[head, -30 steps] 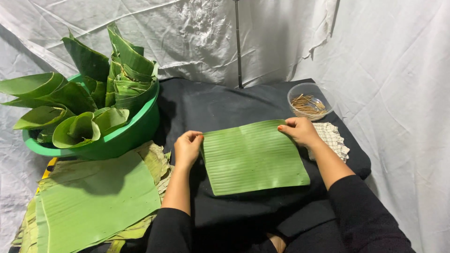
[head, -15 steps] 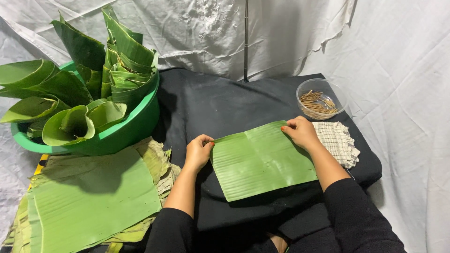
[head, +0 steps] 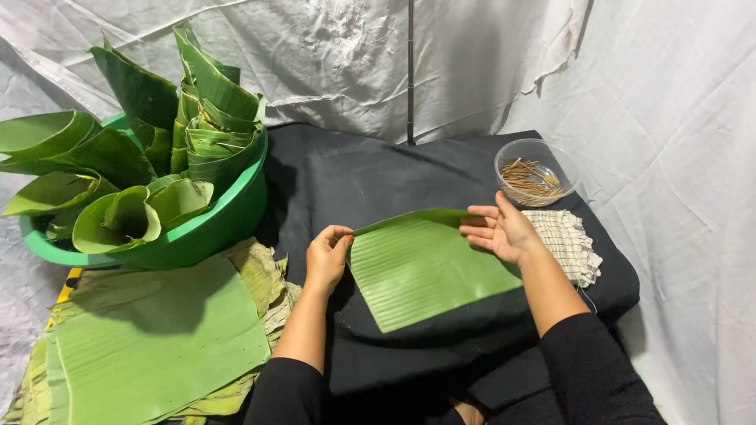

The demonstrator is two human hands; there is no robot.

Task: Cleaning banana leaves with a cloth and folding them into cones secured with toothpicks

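Both hands, left hand (head: 328, 253) and right hand (head: 499, 230), pinch the flat rectangular green banana leaf piece's (head: 425, 271) far edge, lifting it; too sharp a fold could split it along the ribs.

leaf (head: 421, 271) centre on table (head: 354, 181) | basin (head: 213, 228) left | leaf stack (head: 157, 342) before basin | bowl (head: 535, 169) right, cloth (head: 567, 244) before it
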